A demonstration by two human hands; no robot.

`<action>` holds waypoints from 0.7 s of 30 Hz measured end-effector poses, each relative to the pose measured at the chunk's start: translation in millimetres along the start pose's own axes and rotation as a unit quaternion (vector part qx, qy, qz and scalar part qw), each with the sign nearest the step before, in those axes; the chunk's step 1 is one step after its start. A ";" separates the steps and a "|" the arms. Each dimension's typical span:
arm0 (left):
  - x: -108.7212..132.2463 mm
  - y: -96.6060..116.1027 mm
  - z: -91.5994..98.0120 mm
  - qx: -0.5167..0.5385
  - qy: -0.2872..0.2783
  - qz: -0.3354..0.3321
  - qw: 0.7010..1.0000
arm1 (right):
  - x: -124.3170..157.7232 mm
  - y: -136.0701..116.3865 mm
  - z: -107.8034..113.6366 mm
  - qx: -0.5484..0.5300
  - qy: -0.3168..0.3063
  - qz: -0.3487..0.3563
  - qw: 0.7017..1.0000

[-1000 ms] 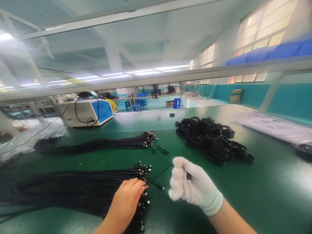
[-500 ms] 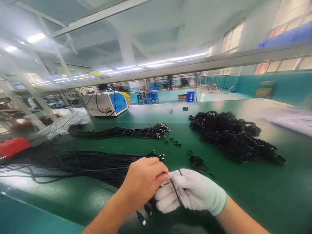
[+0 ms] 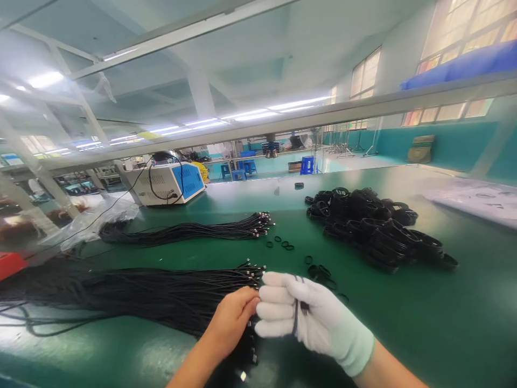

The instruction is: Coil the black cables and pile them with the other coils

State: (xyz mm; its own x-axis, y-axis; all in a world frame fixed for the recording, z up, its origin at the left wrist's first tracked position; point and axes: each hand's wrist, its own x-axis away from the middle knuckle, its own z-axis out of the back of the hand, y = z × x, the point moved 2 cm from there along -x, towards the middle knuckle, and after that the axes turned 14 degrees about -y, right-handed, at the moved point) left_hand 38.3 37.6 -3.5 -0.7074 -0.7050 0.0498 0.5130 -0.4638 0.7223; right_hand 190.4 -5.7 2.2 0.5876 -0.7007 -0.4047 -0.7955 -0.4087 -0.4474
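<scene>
My bare left hand (image 3: pixel 235 317) is closed at the connector ends of the lower bundle of black cables (image 3: pixel 149 293). What its fingertips pinch is hidden. Beside it is my right hand (image 3: pixel 307 310), in a white glove, palm toward me and fingers half curled. A black cable (image 3: pixel 296 318) crosses that palm, and a dark connector (image 3: pixel 305 307) shows below the thumb. Thin dark bands (image 3: pixel 299 279) loop round the gloved index finger. Just beyond the glove lie several loose black rings (image 3: pixel 321 272).
A second cable bundle (image 3: pixel 194 230) lies farther back. On the right is a large heap of black coiled rings (image 3: pixel 367 226), with white plastic sheeting (image 3: pixel 480 202) beyond. A blue-and-white machine (image 3: pixel 165 183) stands back left, and a red box (image 3: pixel 11 265) at the left edge.
My left hand has moved down and left from the gloved palm to the cable ends. The gloved fingers have straightened somewhat. The camera view has shifted slightly.
</scene>
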 end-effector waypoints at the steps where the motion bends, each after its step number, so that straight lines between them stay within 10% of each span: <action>1: 6.8 -2.5 -8.8 -0.066 0.014 -0.015 0.998 | -0.5 -4.9 2.0 0.008 0.013 0.029 0.999; 5: 33.9 19.2 -28.3 -0.366 0.082 -0.140 0.917 | 0.2 -3.0 11.1 0.051 0.047 0.041 0.997; 8: 36.3 51.0 -5.7 -0.429 0.061 -0.177 0.884 | 4.4 17.2 10.8 0.049 0.001 -0.063 0.997; 13: 16.1 69.0 44.4 -0.257 -0.038 -0.113 0.959 | 8.7 40.2 3.9 -0.071 -0.079 -0.198 0.974; 21: -1.0 7.1 26.9 0.006 -0.071 -0.043 0.997 | -3.5 29.0 -9.1 -0.020 -0.080 -0.090 0.993</action>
State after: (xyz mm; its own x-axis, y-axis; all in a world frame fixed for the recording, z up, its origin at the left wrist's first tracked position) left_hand 29.6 49.5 20.2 -0.8107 -0.5796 0.0831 0.4418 -0.5124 0.7364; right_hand 163.9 -20.5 -2.0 0.7340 -0.5139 -0.4440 -0.6790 -0.5438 -0.4932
